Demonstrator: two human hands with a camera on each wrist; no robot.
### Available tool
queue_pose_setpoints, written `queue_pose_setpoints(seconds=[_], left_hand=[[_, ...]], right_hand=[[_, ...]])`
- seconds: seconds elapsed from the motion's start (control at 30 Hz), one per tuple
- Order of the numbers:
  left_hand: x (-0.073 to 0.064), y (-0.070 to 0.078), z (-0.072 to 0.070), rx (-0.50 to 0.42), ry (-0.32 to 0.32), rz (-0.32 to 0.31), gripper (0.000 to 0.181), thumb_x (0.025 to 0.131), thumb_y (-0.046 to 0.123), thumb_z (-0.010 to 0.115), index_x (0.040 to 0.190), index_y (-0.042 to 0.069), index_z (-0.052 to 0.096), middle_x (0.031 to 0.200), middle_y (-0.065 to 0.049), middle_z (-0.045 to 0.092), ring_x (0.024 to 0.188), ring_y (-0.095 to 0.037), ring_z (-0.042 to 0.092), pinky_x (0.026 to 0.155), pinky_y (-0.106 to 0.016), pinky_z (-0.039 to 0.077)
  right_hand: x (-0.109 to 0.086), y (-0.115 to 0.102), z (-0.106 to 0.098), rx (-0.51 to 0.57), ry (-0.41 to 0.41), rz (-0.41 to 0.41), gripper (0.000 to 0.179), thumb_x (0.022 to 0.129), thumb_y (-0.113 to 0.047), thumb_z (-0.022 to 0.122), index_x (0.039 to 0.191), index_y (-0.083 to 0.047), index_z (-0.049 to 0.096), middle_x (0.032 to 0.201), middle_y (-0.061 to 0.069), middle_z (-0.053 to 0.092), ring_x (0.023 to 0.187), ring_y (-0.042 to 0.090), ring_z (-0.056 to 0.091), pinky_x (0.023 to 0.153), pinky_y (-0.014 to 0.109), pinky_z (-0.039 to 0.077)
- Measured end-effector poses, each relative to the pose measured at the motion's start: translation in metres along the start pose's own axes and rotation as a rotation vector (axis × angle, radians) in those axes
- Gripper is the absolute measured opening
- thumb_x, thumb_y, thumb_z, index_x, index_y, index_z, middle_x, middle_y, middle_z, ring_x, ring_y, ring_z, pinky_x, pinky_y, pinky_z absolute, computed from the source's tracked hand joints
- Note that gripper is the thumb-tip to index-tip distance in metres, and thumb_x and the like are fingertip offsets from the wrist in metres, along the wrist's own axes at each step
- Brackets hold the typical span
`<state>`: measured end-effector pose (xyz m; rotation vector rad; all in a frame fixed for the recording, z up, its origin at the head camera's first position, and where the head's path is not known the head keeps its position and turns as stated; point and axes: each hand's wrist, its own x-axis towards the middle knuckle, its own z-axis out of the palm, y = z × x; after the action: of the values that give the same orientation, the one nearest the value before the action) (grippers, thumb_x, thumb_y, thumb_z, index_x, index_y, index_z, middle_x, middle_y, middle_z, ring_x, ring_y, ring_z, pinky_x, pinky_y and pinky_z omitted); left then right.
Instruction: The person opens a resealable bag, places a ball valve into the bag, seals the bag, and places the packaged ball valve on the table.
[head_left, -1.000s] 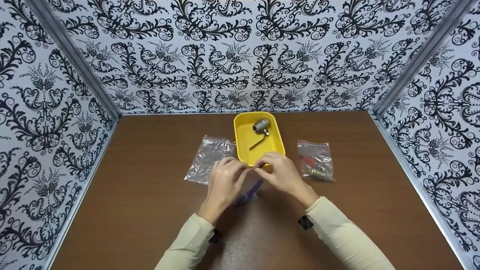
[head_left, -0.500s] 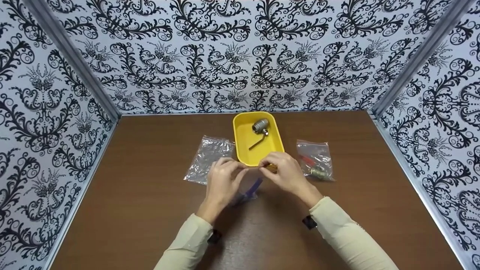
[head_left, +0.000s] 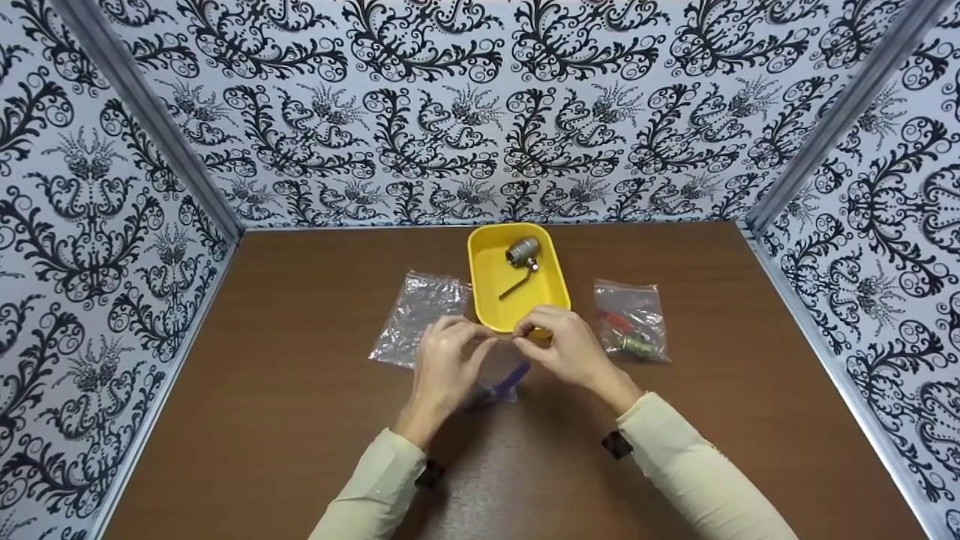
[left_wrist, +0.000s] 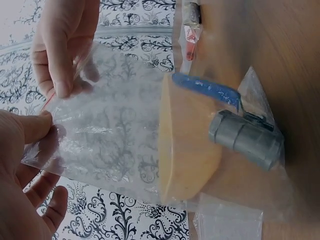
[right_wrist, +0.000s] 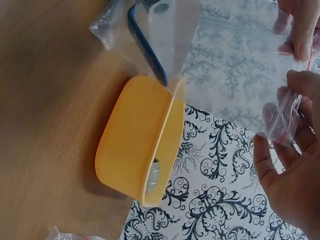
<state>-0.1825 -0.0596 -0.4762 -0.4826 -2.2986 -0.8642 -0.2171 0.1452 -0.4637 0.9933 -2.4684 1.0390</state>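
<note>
Between them, my left hand and right hand stretch the top edge of a clear zip bag with a red line along its mouth. Thumb and fingertips of each hand pinch that edge. Low in the bag sits a grey metal ball valve with a blue lever handle; in the head view the blue handle shows below my hands. The bag hangs upright just in front of a yellow tray. From the head view, the valve body is mostly hidden by my left hand.
Inside the tray lies another metal valve with a bare bent lever. Left of the tray, a flat clear bag rests on the brown table. On the right lies a zip bag holding a red piece and a brass-coloured part.
My right hand has shifted slightly rightward along the bag's top edge, then a little back toward the left hand. My left hand stays almost in place, and the blue handle swings slightly.
</note>
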Motion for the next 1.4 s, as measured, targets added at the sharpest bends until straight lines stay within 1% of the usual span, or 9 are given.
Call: queue_pose_setpoints(seconds=[0.13,0.33,0.5,0.67,0.83,0.97,1.1,1.2,1.4], left_hand=[[0.000,0.000,-0.001,-0.003,-0.003,-0.004,0.010,0.081,0.026,0.077,0.086,0.018,0.075,0.082,0.007,0.074,0.089,-0.014,0.064,0.079,-0.033,0.048],[0.000,0.000,-0.003,-0.007,-0.003,-0.014,0.009,0.081,0.024,0.078,0.085,0.016,0.075,0.082,0.006,0.074,0.090,-0.015,0.064,0.081,-0.034,0.048],[-0.001,0.000,-0.003,-0.006,-0.005,-0.017,0.009,0.082,0.025,0.077,0.085,0.017,0.074,0.082,0.007,0.074,0.091,-0.014,0.064,0.080,-0.035,0.048],[-0.002,-0.001,-0.003,-0.010,-0.002,-0.026,0.008,0.083,0.026,0.076,0.084,0.019,0.074,0.082,0.008,0.073,0.094,-0.014,0.063,0.082,-0.038,0.048],[-0.002,-0.003,-0.003,-0.035,0.017,-0.023,0.007,0.082,0.023,0.077,0.085,0.017,0.074,0.082,0.007,0.074,0.093,-0.015,0.064,0.082,-0.037,0.048],[-0.001,-0.004,-0.003,-0.040,0.023,-0.024,0.007,0.081,0.021,0.078,0.086,0.017,0.074,0.082,0.006,0.074,0.091,-0.016,0.063,0.082,-0.035,0.048],[-0.002,-0.003,-0.002,-0.041,0.020,-0.026,0.007,0.082,0.022,0.077,0.085,0.017,0.075,0.082,0.006,0.074,0.090,-0.015,0.063,0.081,-0.035,0.047],[-0.002,-0.003,-0.002,-0.045,0.019,-0.029,0.008,0.082,0.023,0.077,0.085,0.016,0.075,0.082,0.005,0.074,0.090,-0.015,0.063,0.081,-0.035,0.047],[-0.002,-0.003,-0.001,-0.054,0.022,-0.034,0.009,0.081,0.023,0.077,0.085,0.016,0.074,0.081,0.005,0.073,0.090,-0.016,0.063,0.081,-0.036,0.047]], right_hand=[[0.000,0.001,-0.002,-0.024,-0.010,0.006,0.007,0.087,-0.019,0.073,0.088,-0.013,0.071,0.087,-0.002,0.070,0.085,0.013,0.065,0.081,0.032,0.053],[-0.004,0.008,-0.005,-0.057,-0.012,0.069,0.008,0.087,-0.020,0.073,0.088,-0.013,0.071,0.087,-0.002,0.069,0.084,0.014,0.064,0.080,0.036,0.052],[-0.005,0.012,-0.006,-0.051,-0.006,0.050,0.007,0.088,-0.022,0.072,0.089,-0.015,0.071,0.088,-0.004,0.070,0.083,0.013,0.063,0.082,0.037,0.050],[-0.006,0.015,-0.006,-0.044,-0.002,0.039,0.004,0.087,-0.020,0.073,0.088,-0.017,0.071,0.088,-0.006,0.069,0.081,0.010,0.063,0.077,0.032,0.050],[-0.008,0.016,-0.008,-0.038,0.003,0.051,0.005,0.084,-0.018,0.075,0.086,-0.016,0.071,0.085,-0.006,0.069,0.079,0.011,0.063,0.076,0.033,0.049],[-0.008,0.016,-0.009,-0.027,-0.002,0.049,0.006,0.085,-0.020,0.074,0.087,-0.015,0.072,0.086,-0.004,0.071,0.080,0.013,0.064,0.077,0.036,0.049],[-0.009,0.016,-0.010,-0.022,-0.008,0.070,0.005,0.085,-0.019,0.075,0.087,-0.015,0.072,0.087,-0.004,0.071,0.080,0.013,0.064,0.075,0.033,0.051],[-0.010,0.017,-0.011,-0.011,-0.011,0.094,0.006,0.083,-0.017,0.077,0.086,-0.016,0.071,0.085,-0.004,0.070,0.077,0.013,0.063,0.070,0.029,0.052],[-0.011,0.018,-0.013,-0.027,-0.015,0.099,0.006,0.084,-0.018,0.076,0.086,-0.015,0.070,0.084,-0.004,0.069,0.075,0.017,0.063,0.074,0.031,0.047]])
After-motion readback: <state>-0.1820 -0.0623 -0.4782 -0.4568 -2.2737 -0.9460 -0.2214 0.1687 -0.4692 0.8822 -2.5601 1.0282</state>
